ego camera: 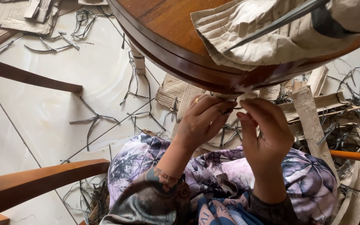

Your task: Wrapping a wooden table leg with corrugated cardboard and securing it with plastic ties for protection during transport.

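round wooden table (163,25) bearing a creased sheet of corrugated cardboard (263,33), a dark strip (271,24) lying across it | pale tiled floor (51,104) carrying scattered dark strips (92,121) and torn cardboard pieces (313,112), heaping thickest under the table's right side

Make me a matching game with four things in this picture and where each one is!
Things:
1. round wooden table
2. dark strips
3. left hand
4. crumpled cardboard sheet

Places:
A. scattered on the tiled floor
B. lying on the tabletop
C. above the person's lap
D. beside the right hand, just under the table's edge

Pairs: 1-C, 2-A, 3-D, 4-B
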